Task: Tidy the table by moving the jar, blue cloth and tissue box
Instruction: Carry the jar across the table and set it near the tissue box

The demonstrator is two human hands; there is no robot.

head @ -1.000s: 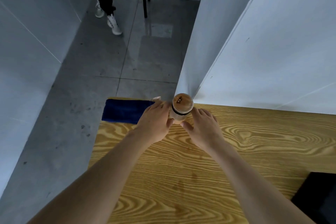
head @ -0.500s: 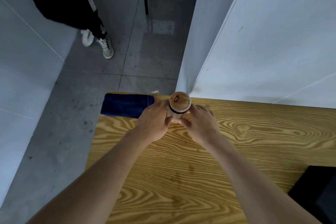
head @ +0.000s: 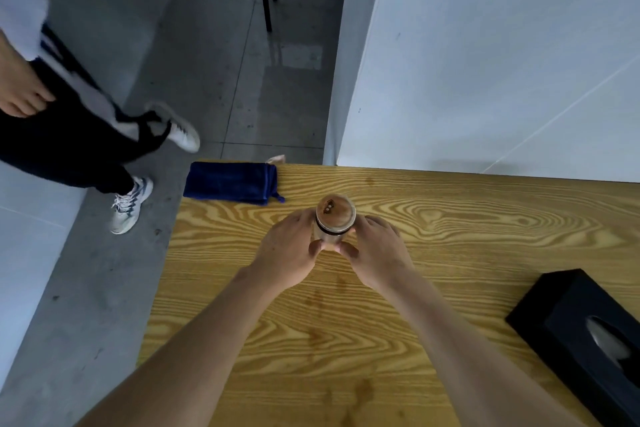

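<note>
Vs half a second back: jar (head: 335,218) and both hands have come away from the far edge, toward the wearer; it was hard up against the white partition corner, now there's a strip of bare wood behind it. The blue cloth (head: 231,182), earlier partly hidden behind the left hand, is now fully in sight and apart from it. The black tissue box (head: 585,333) shows much more of itself at lower right, slot visible. The bystander (head: 62,135) at left in dark trousers and white trainers fills more of the picture, one hand hanging at the frame edge. Left hand (head: 289,253) and right hand (head: 379,253) cup the jar from either side, fingers curled round the glass body below the wooden lid, thumbs nearly meeting on the near side; both are closed on it. Can't tell whether the jar's base is on the wood or just off it, the hands hide that. Jar is upright, dark band under the lid. The cloth lies folded at the table's (head: 485,218) far-left corner, overhanging the left edge, just beyond and left of the jar. The tissue box sits at the right, near side, well apart from the hands. Left table edge runs diagonally close to the left forearm, grey floor (head: 207,80) below it. White partition (head: 485,62) closes off the far side. Open wood lies right of the jar and between the forearms.
</note>
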